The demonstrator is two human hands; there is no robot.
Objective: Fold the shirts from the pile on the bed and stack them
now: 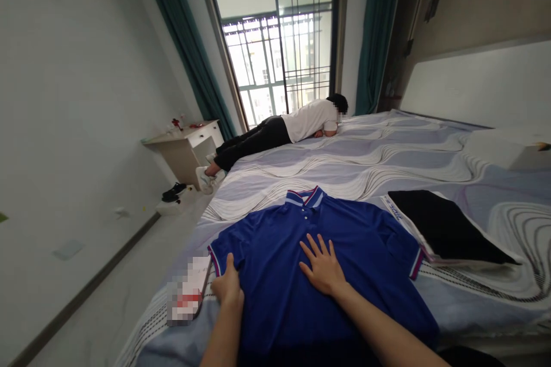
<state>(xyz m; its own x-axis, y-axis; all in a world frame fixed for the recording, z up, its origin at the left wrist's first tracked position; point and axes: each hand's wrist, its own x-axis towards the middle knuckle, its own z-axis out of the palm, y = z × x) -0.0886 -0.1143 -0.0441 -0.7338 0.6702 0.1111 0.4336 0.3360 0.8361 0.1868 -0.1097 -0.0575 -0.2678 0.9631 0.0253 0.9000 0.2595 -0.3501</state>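
A blue polo shirt (275, 258) lies spread out on the patterned bed (336, 166), its collar toward the far side and its sleeves out to both sides. My left hand (227, 284) is at the lower edge of the left sleeve, thumb up on the cloth; its other fingers are mostly hidden beneath or behind it, so its grip is unclear. My right hand (322, 266) lies flat on the shirt's chest with the fingers spread, holding nothing.
Left of the shirt lies a blurred white and red item (189, 289). A black folded item (447, 226) is on the right. Farther off, a person (307, 120) lies across the bed. A desk (185, 143) stands by the window.
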